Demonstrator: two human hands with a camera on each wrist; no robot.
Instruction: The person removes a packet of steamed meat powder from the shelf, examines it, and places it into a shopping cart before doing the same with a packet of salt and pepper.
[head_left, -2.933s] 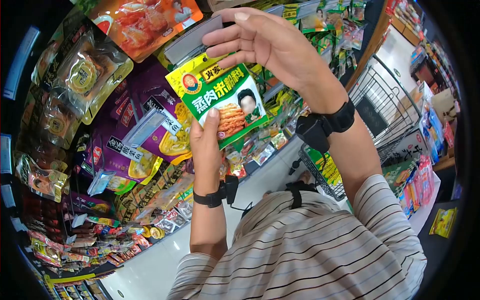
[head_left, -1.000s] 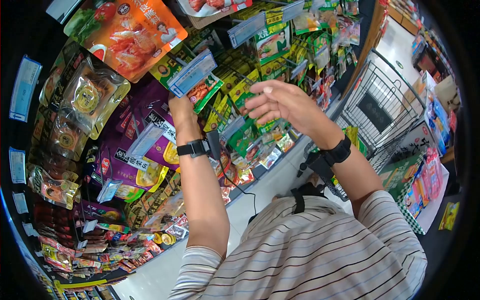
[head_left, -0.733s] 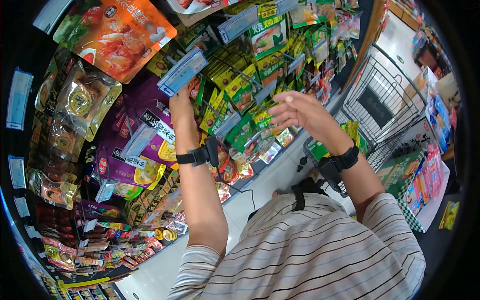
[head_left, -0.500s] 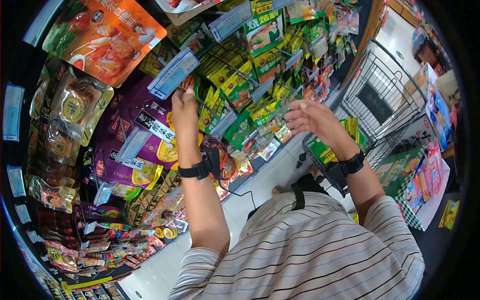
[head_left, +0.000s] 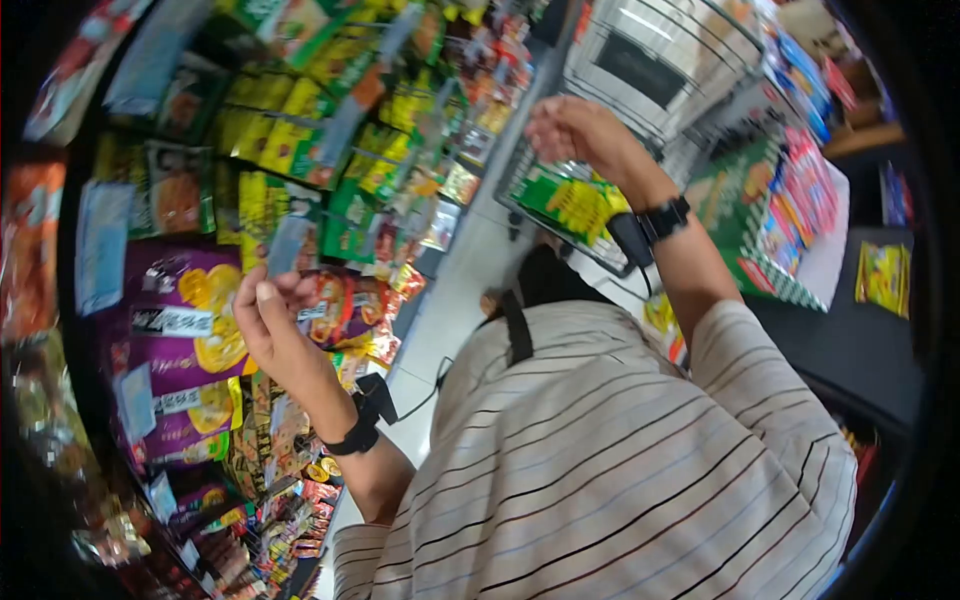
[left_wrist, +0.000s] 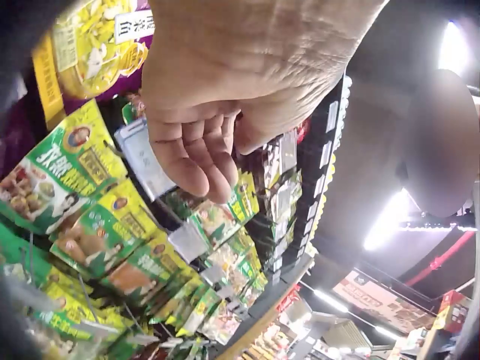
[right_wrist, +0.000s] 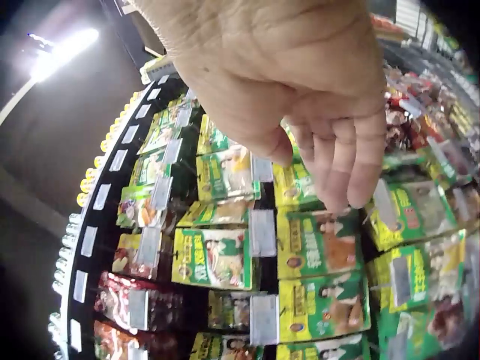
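Note:
In the head view my left hand (head_left: pixel 278 325) hangs in front of the shelf with loosely bent fingers and nothing in them, near purple pouches (head_left: pixel 180 325) and green-and-yellow packets (head_left: pixel 290 135). The left wrist view shows the same hand (left_wrist: pixel 247 90) beside a price tag (left_wrist: pixel 144 159), above hanging seasoning packets (left_wrist: pixel 101 232). My right hand (head_left: pixel 585 140), empty with relaxed fingers, is held above the shopping cart (head_left: pixel 640 68), where green-and-yellow packets (head_left: pixel 575 200) lie. Behind that hand (right_wrist: pixel 300 97), the right wrist view shows rows of packets (right_wrist: pixel 319 244).
To the right stands a green carton (head_left: pixel 735 200) beside pink packages (head_left: pixel 800 190). A yellow packet (head_left: pixel 883 278) lies on a dark surface (head_left: pixel 830 335). Pale floor (head_left: pixel 450 300) runs between the shelf and the cart. Price tags (head_left: pixel 103 245) stick out from the shelf.
The left hand, which held a green packet at first and later reached among the hanging packets, has come away empty. The head view has swung right, and the right hand is over the cart.

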